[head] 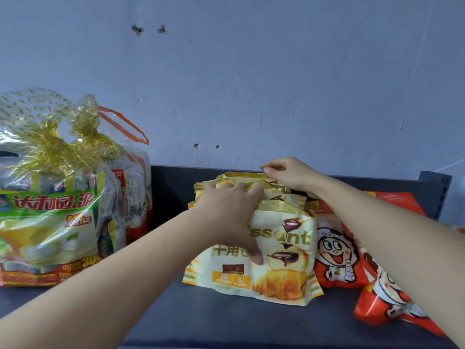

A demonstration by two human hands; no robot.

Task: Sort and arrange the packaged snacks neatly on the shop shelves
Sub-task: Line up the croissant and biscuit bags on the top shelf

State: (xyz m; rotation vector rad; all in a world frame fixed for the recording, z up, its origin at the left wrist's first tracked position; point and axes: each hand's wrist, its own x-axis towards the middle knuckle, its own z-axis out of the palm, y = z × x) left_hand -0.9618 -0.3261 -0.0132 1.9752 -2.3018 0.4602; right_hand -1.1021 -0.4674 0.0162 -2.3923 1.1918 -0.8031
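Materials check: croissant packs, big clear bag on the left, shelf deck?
Croissant packs: printed plastic film by the look, soft sheen; crumpled faces, crimped top seals.
Big clear bag: thin glossy transparent plastic; inner packs show through, glare streaks, gathered gold-patterned top.
Shelf deck: likely painted metal, matte dark grey, flat with no grain; cannot confirm.

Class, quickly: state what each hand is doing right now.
Left hand: grips the front croissant pack.
Right hand: pinches the top edge of the rear croissant pack.
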